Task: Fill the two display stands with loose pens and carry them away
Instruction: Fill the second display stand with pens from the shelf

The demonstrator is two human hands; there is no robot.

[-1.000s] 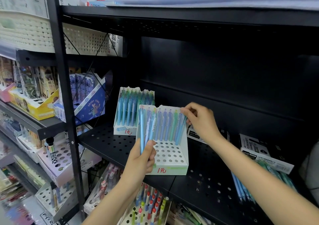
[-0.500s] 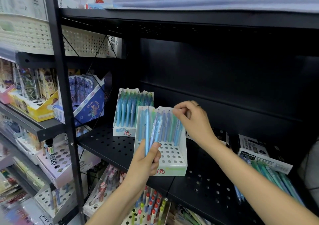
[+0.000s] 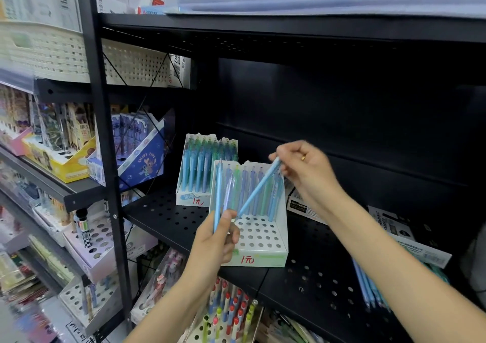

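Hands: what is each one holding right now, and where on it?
The right hand pinches one blue pen at its upper end. The left hand grips a small bunch of pens near their lower ends.

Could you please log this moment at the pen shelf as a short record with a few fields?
Left hand: grips a small bunch of pens, upright
Right hand: pinches the top of one blue pen, slanted down toward the bunch
Front stand: back row filled, front holes empty
Rear stand: holds pens
Loose pens: lying on the black shelf, at right
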